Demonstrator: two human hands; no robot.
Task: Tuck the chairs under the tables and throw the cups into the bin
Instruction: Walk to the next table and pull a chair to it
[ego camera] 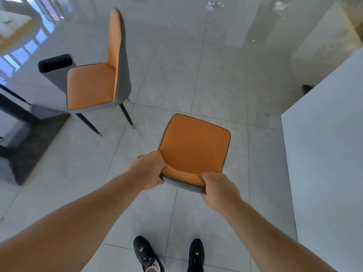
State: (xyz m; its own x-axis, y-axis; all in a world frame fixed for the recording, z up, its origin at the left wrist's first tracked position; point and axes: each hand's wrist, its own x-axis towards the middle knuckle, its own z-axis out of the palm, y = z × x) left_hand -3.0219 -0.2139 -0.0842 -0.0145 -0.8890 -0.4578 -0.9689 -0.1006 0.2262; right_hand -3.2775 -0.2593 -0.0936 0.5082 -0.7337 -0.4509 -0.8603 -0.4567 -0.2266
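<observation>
Your left hand [148,171] and right hand [217,190] are both clamped on the top edge of the near orange chair [193,148], fingers curled over its backrest. That chair stands just left of the white bench [324,144]. A second orange chair [92,87] stands farther off to its left, with the grey bin [56,64] touching behind it.

Glossy grey floor tiles [216,79] reflected window light; two black shoes [149,254] stood at the bottom edge.
</observation>
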